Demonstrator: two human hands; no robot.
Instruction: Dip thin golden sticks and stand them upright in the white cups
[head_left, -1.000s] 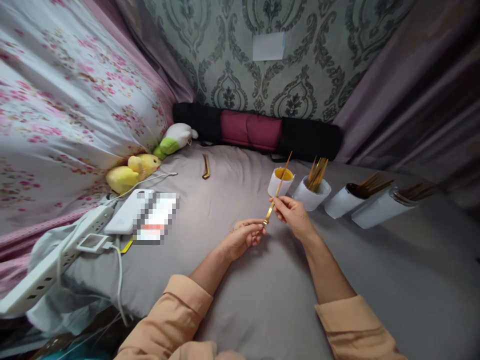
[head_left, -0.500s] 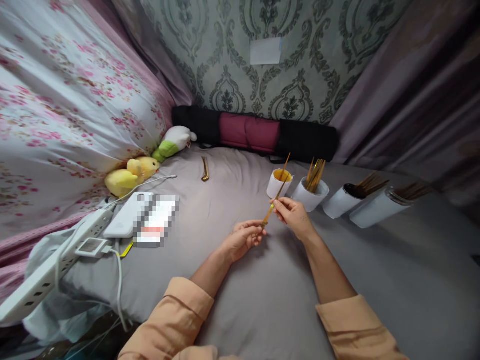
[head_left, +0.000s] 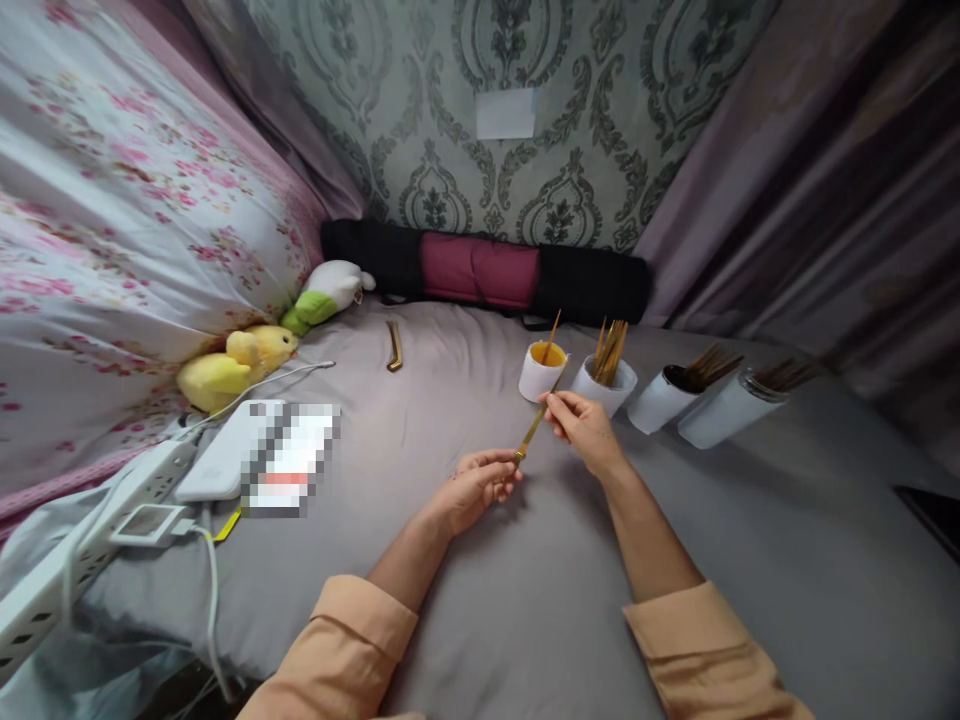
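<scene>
A thin golden-brown stick (head_left: 533,430) slants between my hands above the grey sheet (head_left: 450,420). The fingertips of my left hand (head_left: 484,490) pinch its lower end. Higher up, the thumb and fingers of my right hand (head_left: 581,428) close on it, and its thin tip points away past them. Just beyond stands a white cup with a yellow inside (head_left: 538,382), with a stick leaning out. Beside my right hand, a wider white cup (head_left: 621,388) holds several golden sticks. Farther right, two white containers, one dark-mouthed (head_left: 654,405) and one longer (head_left: 724,415), lean with brown sticks inside.
Bent gold tweezers (head_left: 394,347) lie on the sheet. At left are a power strip (head_left: 97,540), a white power bank (head_left: 232,450), a blurred-out flat object (head_left: 292,460), a cable and plush toys (head_left: 236,368). A black and maroon roll (head_left: 480,270) lies along the wall.
The view has shifted, so the surroundings sit slightly farther left. Both hands keep hold of the stick, which has turned slightly between the fingers.
</scene>
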